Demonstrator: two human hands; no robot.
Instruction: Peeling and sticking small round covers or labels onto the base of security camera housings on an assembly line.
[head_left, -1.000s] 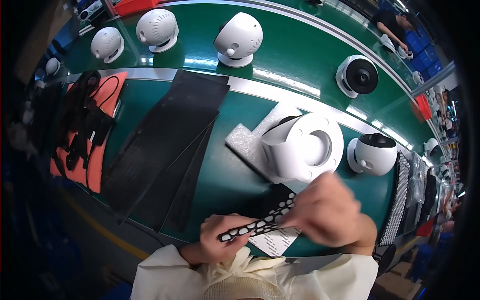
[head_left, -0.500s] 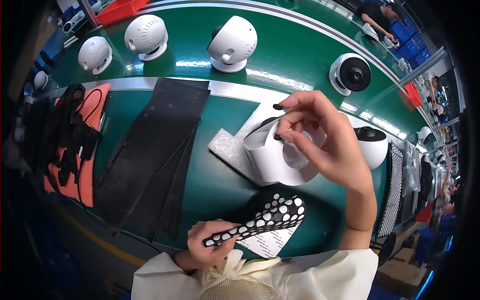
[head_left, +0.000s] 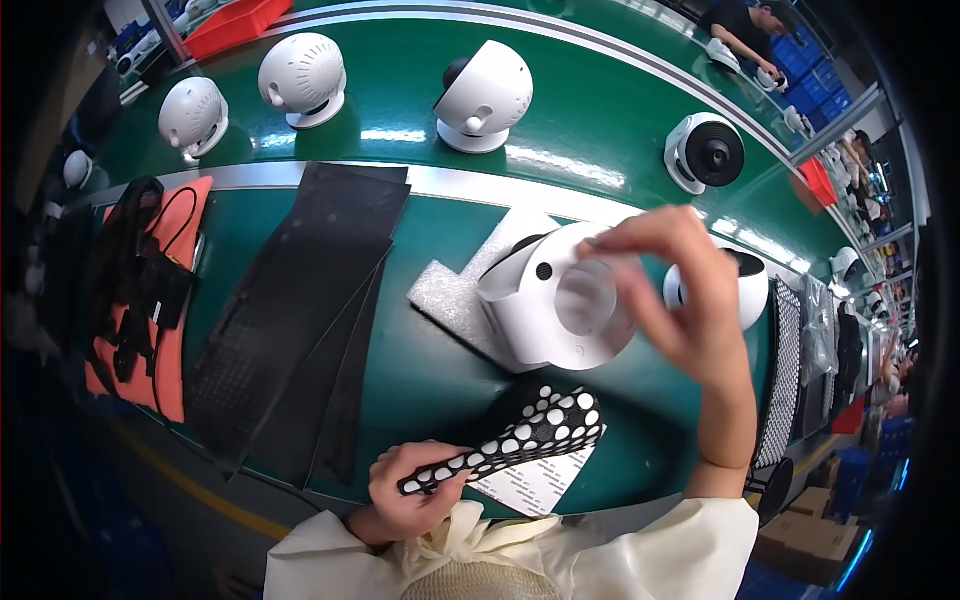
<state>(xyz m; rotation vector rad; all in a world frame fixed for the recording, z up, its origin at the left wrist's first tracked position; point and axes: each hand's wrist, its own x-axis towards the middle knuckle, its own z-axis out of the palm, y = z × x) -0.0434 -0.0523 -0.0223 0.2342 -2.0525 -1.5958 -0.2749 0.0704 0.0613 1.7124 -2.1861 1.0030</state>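
Observation:
My left hand point(head_left: 410, 492) is closed on the end of a curled black sheet with white round spots point(head_left: 530, 442), which looks like a pad sheet with a white printed backing point(head_left: 535, 484). My right hand point(head_left: 672, 275), smeared by motion, hovers at the right side of a white rounded device housing point(head_left: 520, 320). Its fingers curl, and whether they hold anything does not show. On the housing's pale face sits a small round black dot point(head_left: 544, 270), beside a large circular recess point(head_left: 586, 300). The housing lies tilted on a grey foam piece point(head_left: 450, 290).
Long black sheets point(head_left: 300, 270) lie left of the housing. Beyond them, black cables and adapters point(head_left: 150, 270) rest on orange foam point(head_left: 195, 225). White round cameras point(head_left: 485, 95) stand along the far green bench. Another white unit point(head_left: 750, 300) sits at right; a co-worker point(head_left: 745, 30) works far right.
My right hand has drawn back rightward from the housing's face, uncovering the black dot. A black bit seen earlier at my index fingertip no longer shows. My left hand keeps its hold.

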